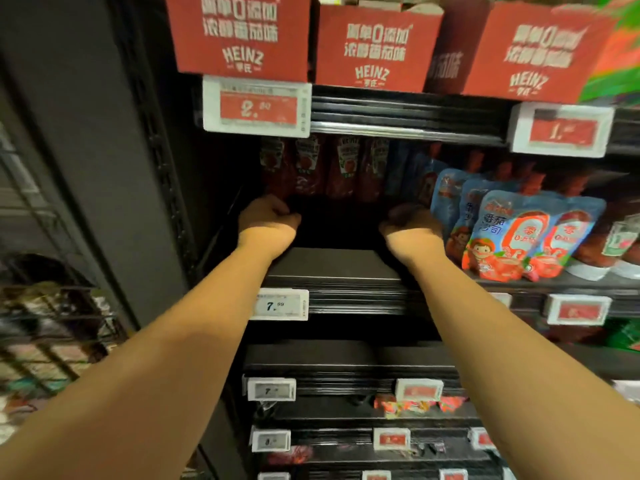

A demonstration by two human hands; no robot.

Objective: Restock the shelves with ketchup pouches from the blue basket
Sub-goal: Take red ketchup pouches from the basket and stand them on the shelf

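Ketchup pouches: dark red, upright in a row at back of middle shelf, approx. four seen, tops under shelf edge above; blurred, in shadow.
Left hand: reaches deep into shelf, just below/in front of left end of the red row; fingers curled inward, knuckles up. Holding a pouch or not: cannot tell, fingertips hidden.
Right hand: reaches in at right end of the red row, beside blue pouches; fingers curled too, dark in shadow. Grip on anything: cannot tell.
Middle shelf: black, bare front part between both forearms; hands well behind front edge.
Blue pouches: light blue w/ red label and cartoon child, standing in line front to back, right of the right hand, front one leans a bit.
Bottles: red w/ white caps down, far right on same shelf, partly cut off.
Price tag 7.99: white, on front rail of middle shelf, left side.
Price tag 2.xx: red/white, on rail of upper shelf, above left hand; last digits not readable.
Heinz cartons: three red cardboard display boxes on upper shelf, white lettering.
Lower shelves: black, more small tags, some red sachets on lower level.
Wire cart: at left edge, contents blurred.
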